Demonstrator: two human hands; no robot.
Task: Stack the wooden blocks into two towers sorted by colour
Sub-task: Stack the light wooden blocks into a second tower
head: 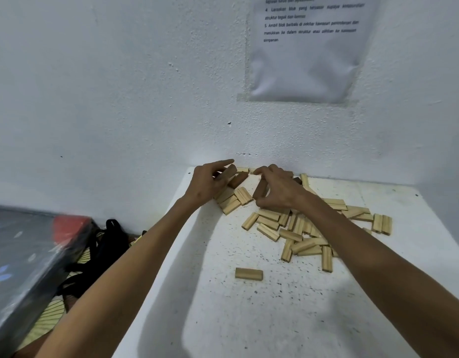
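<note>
Right grip (280, 193) pinches a dark block (260, 189); left grip (208, 183) curls round a brown block (238, 179). Light, stiff, smooth wood, I'd guess, best pinched across the long sides, mid-length.

White table (249, 319), top flecked with dark specks, sits tight against a rough white wall (120, 86) at its far and left edges. Printed sheet (306, 60) in a glossy sleeve is taped to the wall above the table's far edge, with several lines of black text too blurred to read properly. Left of the table and lower down there is a dark flat board (22, 259), blurred, with a red patch (71, 224) at its far end, black straps (104, 244) bunched just beside it, and a pale striped mat (50, 313) showing underneath both.
</note>
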